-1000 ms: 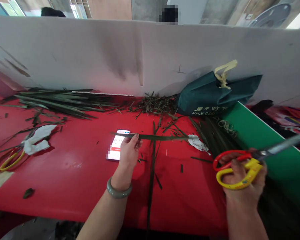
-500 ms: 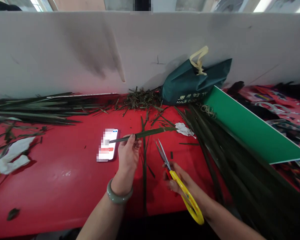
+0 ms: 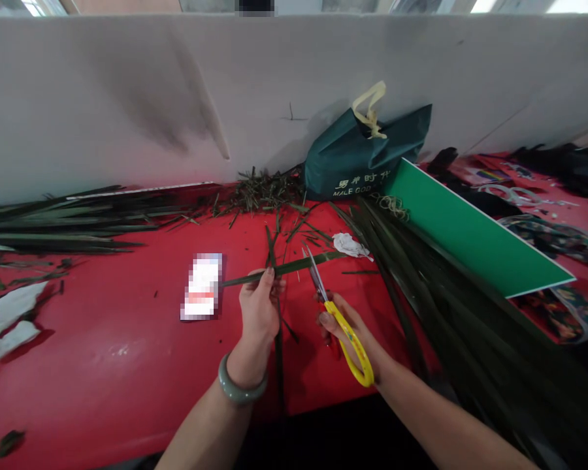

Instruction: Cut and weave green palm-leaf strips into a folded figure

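Between the thumb and fingers of my left hand (image 3: 259, 300) is a long green leaf strip (image 3: 294, 266), held roughly level above the table. My right hand (image 3: 345, 326) is wrapped round a pair of scissors (image 3: 349, 343) with yellow and red handles. Their blades point up and away, and they meet the strip to the right of my left hand. Whether the blades are on both sides of it I cannot tell. A second thin leaf strip (image 3: 279, 365) lies lengthwise on the table, passing under the held one.
A phone (image 3: 200, 287) lies on the red table (image 3: 127, 385) left of my hand. Long leaves (image 3: 411, 281) are heaped at right, beside a green board (image 3: 480, 235). A dark green bag (image 3: 367, 156), leaf scraps (image 3: 264, 192) and crumpled tissue (image 3: 351, 246) sit farther back.
The scissors have moved up to the strip, their blades now at it. My left hand has slid right along the strip. The whole view has shifted slightly.
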`<state>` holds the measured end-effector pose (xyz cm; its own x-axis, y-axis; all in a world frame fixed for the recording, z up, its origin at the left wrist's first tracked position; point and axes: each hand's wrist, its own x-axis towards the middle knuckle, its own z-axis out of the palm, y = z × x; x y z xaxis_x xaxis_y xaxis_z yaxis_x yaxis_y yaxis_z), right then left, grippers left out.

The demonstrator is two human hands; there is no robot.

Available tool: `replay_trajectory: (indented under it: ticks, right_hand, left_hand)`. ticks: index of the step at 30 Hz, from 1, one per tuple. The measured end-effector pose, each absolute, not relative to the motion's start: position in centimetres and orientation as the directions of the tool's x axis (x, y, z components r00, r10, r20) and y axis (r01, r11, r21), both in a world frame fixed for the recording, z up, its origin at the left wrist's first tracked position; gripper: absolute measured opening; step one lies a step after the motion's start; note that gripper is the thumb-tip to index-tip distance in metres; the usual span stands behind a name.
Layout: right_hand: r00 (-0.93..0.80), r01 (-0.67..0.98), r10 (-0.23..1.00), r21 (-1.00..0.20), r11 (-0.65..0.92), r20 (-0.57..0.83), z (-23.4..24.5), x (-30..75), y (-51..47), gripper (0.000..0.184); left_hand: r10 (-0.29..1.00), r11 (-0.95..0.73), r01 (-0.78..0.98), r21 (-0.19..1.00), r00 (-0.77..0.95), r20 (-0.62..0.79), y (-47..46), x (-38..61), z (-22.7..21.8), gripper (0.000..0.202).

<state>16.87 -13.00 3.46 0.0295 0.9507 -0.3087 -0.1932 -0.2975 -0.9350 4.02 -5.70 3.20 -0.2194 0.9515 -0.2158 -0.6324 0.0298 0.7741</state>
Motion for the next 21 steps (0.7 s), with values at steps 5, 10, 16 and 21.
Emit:
replay_trajectory:
  ticks: [5, 10, 16, 21]
  right_hand:
    - [0.065, -0.148, 0.941, -0.935, -0.321, -0.333, 3.4, 17.2, -13.1, 0.042]
    - [0.067, -0.136, 0.938, -0.935, -0.329, -0.340, 3.5, 17.5, -13.3, 0.043]
    - [0.204, 0.277, 0.966, -0.937, -0.214, -0.161, 2.4, 20.7, -9.9, 0.047]
    - [0.174, 0.824, 0.983, -0.555, -0.114, 0.057, 0.5, 25.0, -7.7, 0.054]
  left_hand:
    - [0.951, 0.061, -0.614, 0.787, -0.203, -0.232, -5.7, 4.3, 2.9, 0.020]
    - [0.952, 0.068, -0.615, 0.785, -0.196, -0.237, -5.5, 4.5, 2.7, 0.020]
    - [0.957, 0.088, -0.644, 0.760, -0.157, -0.244, -5.3, 4.0, 2.9, 0.020]
    - [0.961, 0.106, -0.654, 0.749, -0.126, -0.247, -5.1, 3.1, 2.8, 0.021]
